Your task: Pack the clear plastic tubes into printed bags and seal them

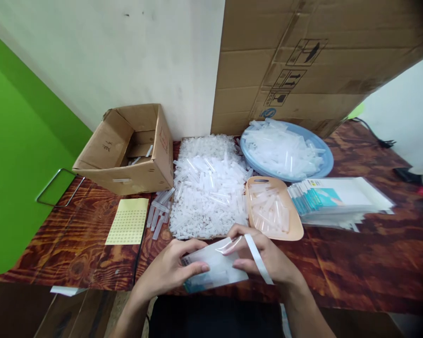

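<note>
A clear plastic bag [216, 265] with whitish contents and a teal patch at its lower left is held level near the table's front edge. My left hand [172, 265] grips its left end, thumb on top and fingers beneath. At the right end, the fingers of my right hand [264, 256] are closed around the bag's edge. A narrow white strip [257, 258] slants across the right hand's fingers; whether it is still joined to the bag I cannot tell. Just beyond the hands lies a large heap of small translucent plastic pieces [209, 192].
An orange tray [296, 230] holds clear tubes. Behind it stands a blue basin [327, 164] of translucent pieces. Stacked printed bags [341, 197] lie at right. On the left are an open carton [141, 180], a yellow sticker sheet [127, 220] and loose strips [159, 213]. A big cardboard box [250, 61] stands behind.
</note>
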Action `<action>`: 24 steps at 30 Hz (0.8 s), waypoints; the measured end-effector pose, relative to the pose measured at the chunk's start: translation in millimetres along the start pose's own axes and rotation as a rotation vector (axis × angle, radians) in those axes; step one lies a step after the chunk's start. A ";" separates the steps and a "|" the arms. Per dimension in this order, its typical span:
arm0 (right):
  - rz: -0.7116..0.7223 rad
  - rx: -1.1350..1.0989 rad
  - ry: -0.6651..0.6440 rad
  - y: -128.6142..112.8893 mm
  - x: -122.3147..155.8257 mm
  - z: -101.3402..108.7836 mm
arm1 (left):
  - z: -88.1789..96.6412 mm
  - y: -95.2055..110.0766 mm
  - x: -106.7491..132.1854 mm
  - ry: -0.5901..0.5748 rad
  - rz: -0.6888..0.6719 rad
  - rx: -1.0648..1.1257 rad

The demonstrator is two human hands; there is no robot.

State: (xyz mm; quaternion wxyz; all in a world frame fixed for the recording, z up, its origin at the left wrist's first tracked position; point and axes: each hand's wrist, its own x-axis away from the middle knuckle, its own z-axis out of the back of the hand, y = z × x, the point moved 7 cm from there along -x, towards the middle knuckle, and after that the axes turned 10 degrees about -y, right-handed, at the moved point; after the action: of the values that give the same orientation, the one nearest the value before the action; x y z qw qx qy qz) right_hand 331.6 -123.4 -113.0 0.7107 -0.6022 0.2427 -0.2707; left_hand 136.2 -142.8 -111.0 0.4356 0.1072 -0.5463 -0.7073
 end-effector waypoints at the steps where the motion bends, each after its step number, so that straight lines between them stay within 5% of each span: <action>1: -0.042 0.057 -0.031 -0.9 -1.2 -2.7 | -0.7 0.6 -0.4 -0.008 0.000 -0.003; 8: -0.109 0.098 -0.036 8.2 -10.8 -15.9 | -1.4 -3.8 1.8 0.036 0.020 -0.023; 17: -0.074 -0.015 0.168 17.2 -19.8 -21.1 | 1.1 -8.8 2.6 0.123 0.060 -0.060; 24: -0.022 -0.076 0.461 27.0 18.0 -4.5 | -11.7 -0.8 -6.0 0.045 -0.014 0.090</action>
State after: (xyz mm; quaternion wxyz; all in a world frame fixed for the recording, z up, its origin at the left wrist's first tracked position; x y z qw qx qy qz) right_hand 344.3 -135.4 -140.7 0.6102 -0.5534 0.4022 -0.3995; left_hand 146.8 -146.3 -118.0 0.4374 0.1463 -0.5668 -0.6826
